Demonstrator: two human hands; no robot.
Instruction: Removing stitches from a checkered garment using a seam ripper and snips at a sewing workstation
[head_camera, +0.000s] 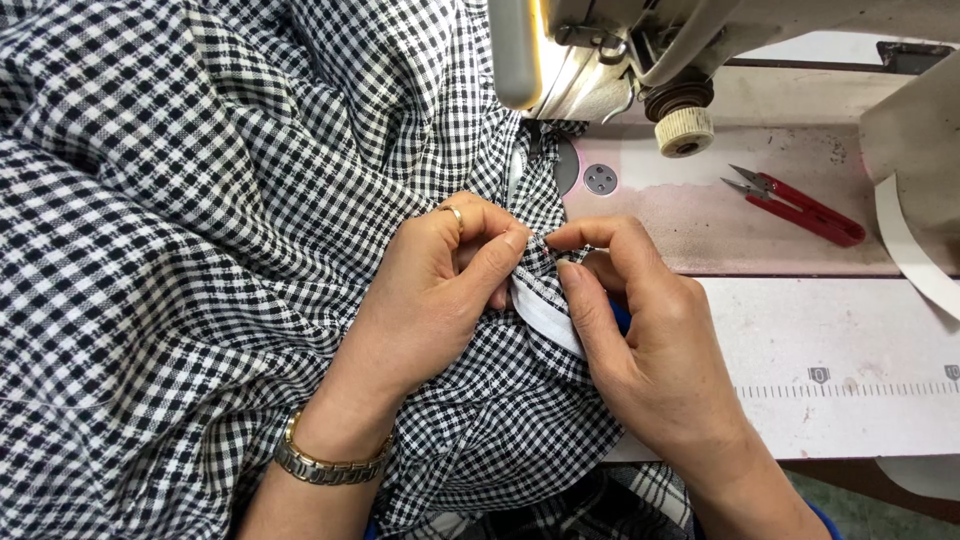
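A large black-and-white checked fabric (200, 220) lies bunched across the left and middle of the sewing table. My left hand (440, 290), with a ring and a metal watch, pinches a fold of this fabric at its edge. My right hand (640, 330) pinches the same fold from the other side, thumb and forefinger meeting the left fingers. A white strip (545, 315) shows along the fabric edge between the two hands. The hands sit just in front of the sewing machine head (600, 60), whose needle area is partly hidden by cloth.
Red thread snips (800, 210) lie on the machine bed to the right. A cream handwheel knob (685, 130) hangs under the machine head. A round metal plate (600, 180) sits in the bed. A printed ruler scale (850, 385) runs along the white table. A white tape strip (910, 250) hangs at far right.
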